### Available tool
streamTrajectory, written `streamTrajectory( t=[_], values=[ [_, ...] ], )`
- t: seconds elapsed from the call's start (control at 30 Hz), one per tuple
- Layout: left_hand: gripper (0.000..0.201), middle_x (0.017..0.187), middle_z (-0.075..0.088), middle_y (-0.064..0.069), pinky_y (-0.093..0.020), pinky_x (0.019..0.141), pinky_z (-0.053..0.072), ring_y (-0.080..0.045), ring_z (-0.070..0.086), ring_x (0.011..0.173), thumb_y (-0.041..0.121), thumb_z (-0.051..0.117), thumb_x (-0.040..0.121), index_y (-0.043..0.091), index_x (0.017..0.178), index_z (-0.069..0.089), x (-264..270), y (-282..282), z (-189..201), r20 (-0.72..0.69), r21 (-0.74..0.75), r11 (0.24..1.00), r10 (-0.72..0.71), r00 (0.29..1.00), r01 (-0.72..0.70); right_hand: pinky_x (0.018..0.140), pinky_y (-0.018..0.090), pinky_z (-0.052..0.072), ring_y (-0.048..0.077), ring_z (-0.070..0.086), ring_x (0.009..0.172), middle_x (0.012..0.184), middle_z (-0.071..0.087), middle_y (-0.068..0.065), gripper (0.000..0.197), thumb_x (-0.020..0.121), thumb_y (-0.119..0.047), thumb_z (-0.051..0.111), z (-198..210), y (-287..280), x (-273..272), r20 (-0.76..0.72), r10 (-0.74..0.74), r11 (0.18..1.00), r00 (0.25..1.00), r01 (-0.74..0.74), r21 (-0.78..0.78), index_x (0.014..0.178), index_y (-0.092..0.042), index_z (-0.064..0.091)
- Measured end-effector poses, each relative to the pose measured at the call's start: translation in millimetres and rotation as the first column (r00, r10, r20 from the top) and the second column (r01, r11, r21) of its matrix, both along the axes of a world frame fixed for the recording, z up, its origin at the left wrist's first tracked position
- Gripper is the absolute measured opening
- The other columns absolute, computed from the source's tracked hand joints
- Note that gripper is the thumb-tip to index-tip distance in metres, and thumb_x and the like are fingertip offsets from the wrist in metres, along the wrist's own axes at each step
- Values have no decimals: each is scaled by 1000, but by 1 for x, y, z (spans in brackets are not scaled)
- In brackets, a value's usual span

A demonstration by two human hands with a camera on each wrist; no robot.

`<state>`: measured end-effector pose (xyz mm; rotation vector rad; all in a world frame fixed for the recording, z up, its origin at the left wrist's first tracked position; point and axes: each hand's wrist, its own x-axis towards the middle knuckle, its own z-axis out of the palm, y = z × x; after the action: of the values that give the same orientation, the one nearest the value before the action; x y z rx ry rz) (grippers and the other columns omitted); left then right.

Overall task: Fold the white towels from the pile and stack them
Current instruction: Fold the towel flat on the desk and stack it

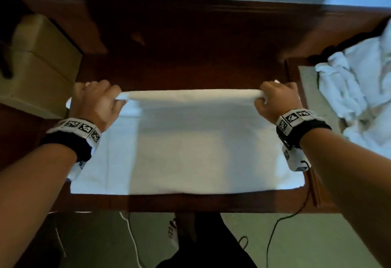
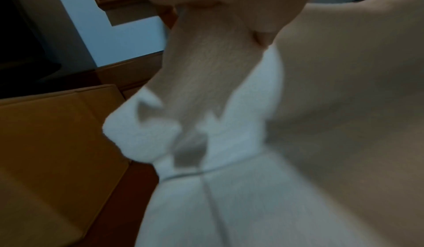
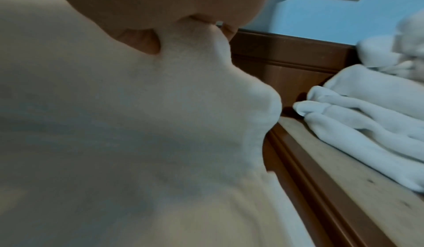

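Observation:
A white towel (image 1: 186,151) lies spread on the dark wooden table (image 1: 182,45), its near edge at the table's front. My left hand (image 1: 96,100) grips the far left corner and my right hand (image 1: 275,98) grips the far right corner, so the far edge is lifted into a taut roll between them. In the left wrist view the towel (image 2: 229,160) bunches up into my fingers (image 2: 259,15). In the right wrist view the towel (image 3: 137,124) rises to my pinching fingers (image 3: 142,38). The pile of loose white towels (image 1: 364,90) lies to the right.
A cardboard box (image 1: 36,64) stands at the table's left, close to my left hand. The towel pile (image 3: 367,120) rests on a lighter side surface (image 3: 344,187) beyond a raised wooden rim. Cables (image 1: 281,223) hang below the table's front edge.

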<state>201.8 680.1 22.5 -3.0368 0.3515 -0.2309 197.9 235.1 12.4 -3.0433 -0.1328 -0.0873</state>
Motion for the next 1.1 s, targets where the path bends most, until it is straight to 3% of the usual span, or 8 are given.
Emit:
streamTrajectory(
  t=[0.2, 0.33, 0.43, 0.63, 0.8, 0.87, 1.0, 1.1],
  values=[
    [26, 84, 55, -13, -47, 76, 33, -36, 56, 79, 30, 52, 80, 11, 90, 67, -125, 22, -41, -20, 66, 997, -46, 999, 47, 82, 42, 27, 32, 58, 76, 79, 58, 6, 15, 69, -23, 60, -34, 3, -118, 61, -1, 997, 998, 6, -71, 80, -13, 61],
    [26, 86, 60, -11, -48, 77, 37, -35, 60, 80, 33, 60, 79, 14, 96, 69, -181, 23, -91, -266, 108, 993, -15, 964, 45, 79, 42, 26, 33, 56, 79, 82, 56, 9, 25, 60, -13, 76, -81, -3, -186, -181, -51, 979, 982, 14, -204, 82, -12, 64],
    [38, 93, 63, -14, -50, 78, 42, -37, 61, 84, 27, 79, 74, 14, 108, 67, -192, 17, -107, -373, 131, 991, 69, 925, -22, 79, 44, 31, 33, 55, 84, 90, 58, 9, 28, 67, -14, 74, -98, -8, -216, -281, -145, 963, 949, 70, -261, 93, -15, 66],
    [62, 140, 51, -22, -61, 92, 45, -47, 48, 123, 6, 73, 74, 10, 135, 58, -184, 20, -115, -360, 17, 1000, 10, 933, -4, 93, 55, 45, 42, 50, 125, 140, 51, 19, 47, 77, -5, 63, -96, -18, -219, -274, -136, 988, 952, 110, -107, 124, -14, 59],
    [81, 149, 46, -24, -65, 101, 42, -49, 46, 132, -11, 76, 66, 7, 142, 53, -209, 29, -135, -359, -82, 995, -88, 929, 63, 121, 49, 17, 29, 19, 150, 162, 26, 3, 64, 91, -2, 43, -102, -40, -245, -431, -182, 983, 884, 160, -86, 151, -23, 35],
    [87, 154, 39, -23, -65, 103, 39, -48, 40, 137, -10, 78, 65, 8, 145, 50, -210, 30, -142, -394, -91, 995, -75, 916, 43, 122, 48, 15, 28, 13, 152, 164, 20, 1, 70, 89, 4, 44, -106, -46, -245, -459, -173, 985, 872, 156, -76, 152, -23, 32],
    [87, 156, 35, -22, -66, 106, 36, -48, 36, 140, -14, 74, 68, 11, 147, 48, -219, 37, -141, -319, -119, 989, -121, 940, 87, 112, 55, 35, 36, 29, 146, 156, 38, 8, 71, 79, 12, 59, -113, -54, -250, -314, -174, 983, 933, 183, -2, 143, -18, 48],
    [93, 159, 30, -21, -66, 107, 34, -47, 32, 142, -17, 71, 70, 17, 152, 41, -224, 42, -141, -352, -85, 993, -109, 930, 85, 116, 55, 27, 34, 20, 149, 161, 27, 7, 71, 87, 1, 60, -116, -48, -264, -402, -197, 980, 894, 177, -87, 150, -21, 37]
  ],
)
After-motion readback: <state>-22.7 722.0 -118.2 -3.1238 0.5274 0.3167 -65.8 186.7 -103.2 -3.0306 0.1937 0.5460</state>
